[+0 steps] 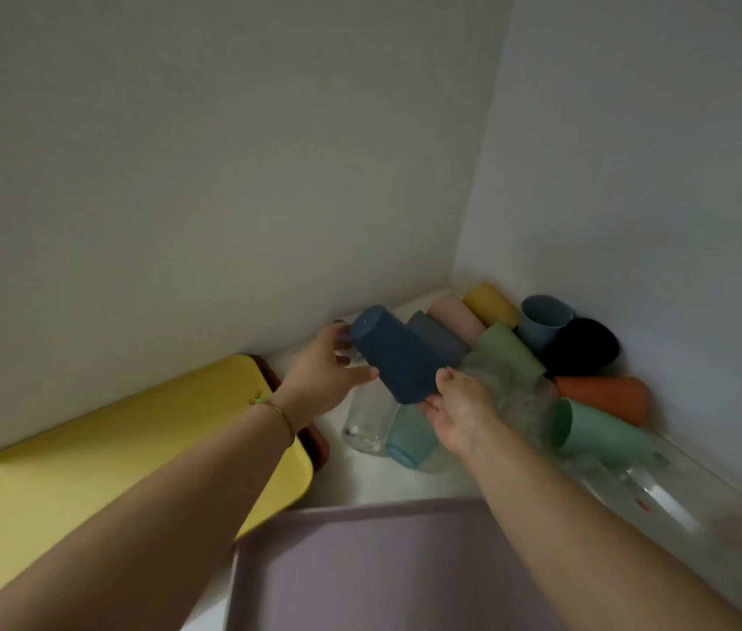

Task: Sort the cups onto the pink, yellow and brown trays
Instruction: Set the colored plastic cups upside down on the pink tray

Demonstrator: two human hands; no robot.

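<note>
Pale walls meet in a corner above a white worktop (378, 487); I log the contents as follows.

Item: dark blue cup (394, 357), tilted, base up and to the left, lifted clear of the pile. My left hand (321, 380) has its fingers (344, 341) wrapped round the base end; my right hand (460, 414) cups the rim end from below, its fingers curled on it. Both hands hold this one cup.

Item: cup pile, directly beyond and right of my fingers: grey-blue, pink, yellow, light green, pale blue, black, orange cup (603, 398) and mint cup (596, 432), mostly lying on their sides, touching. Clear cups (369, 423) lie just under my hands.

Item: yellow tray (64, 475), under my left forearm, bare. A brown tray (317, 441) edge shows beneath it. Pink tray (383, 567), near my right forearm, bare.

Handling note: I judge the sort barely begun. I would release one hand, keep the cup level, and carry it over the clear cups without knocking them.
</note>
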